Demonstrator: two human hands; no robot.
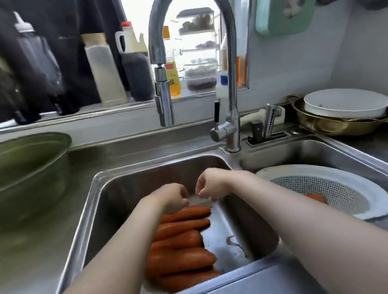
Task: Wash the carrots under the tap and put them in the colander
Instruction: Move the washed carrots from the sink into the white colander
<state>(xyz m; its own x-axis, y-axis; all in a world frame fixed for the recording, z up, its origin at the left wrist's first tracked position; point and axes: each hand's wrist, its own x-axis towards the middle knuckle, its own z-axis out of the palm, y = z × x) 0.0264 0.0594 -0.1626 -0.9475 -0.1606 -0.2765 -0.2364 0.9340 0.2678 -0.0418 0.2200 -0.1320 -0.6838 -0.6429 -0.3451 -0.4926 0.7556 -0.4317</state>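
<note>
Several orange carrots (182, 240) lie stacked lengthwise in the left sink basin (113, 190). Just past their far ends, my left hand (173, 197) and my right hand (211, 183) are close together with curled fingers. Both pinch a pale, translucent piece that looks like a clear plastic bag (200, 200) around the carrots. The tap spout (164, 102) hangs above and behind the hands, and I see no water running. A white colander (378, 202) sits in the right basin with one carrot (316, 198) in it.
A large green basin (22, 165) stands on the counter to the left. At the back right a brass bowl (330, 126) holds a white plate (345, 104). Bottles (105, 70) line the windowsill. A knife slot (268, 127) sits behind the tap's base.
</note>
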